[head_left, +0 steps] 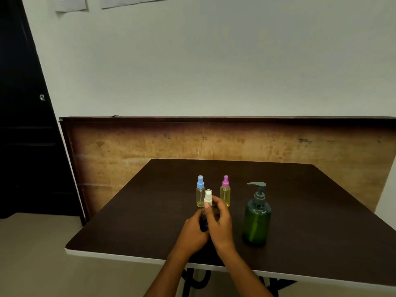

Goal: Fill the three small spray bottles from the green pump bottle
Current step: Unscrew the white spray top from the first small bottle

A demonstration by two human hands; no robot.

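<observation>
Both my hands meet around a small spray bottle with a white cap (208, 197) near the middle of the dark table (150, 221). My left hand (194, 231) grips its body from the left, and my right hand (220, 224) wraps it from the right, fingers up at the cap. The bottle's body is mostly hidden by my fingers. Behind stand a blue-capped spray bottle (200, 192) and a pink-capped spray bottle (225, 192), both holding yellowish liquid. The green pump bottle (256, 217) stands upright to the right, apart from my hands.
The table's white front edge (128, 257) runs close to me. A worn wooden panel (214, 142) backs the table against a white wall. A dark door (25, 125) is on the left.
</observation>
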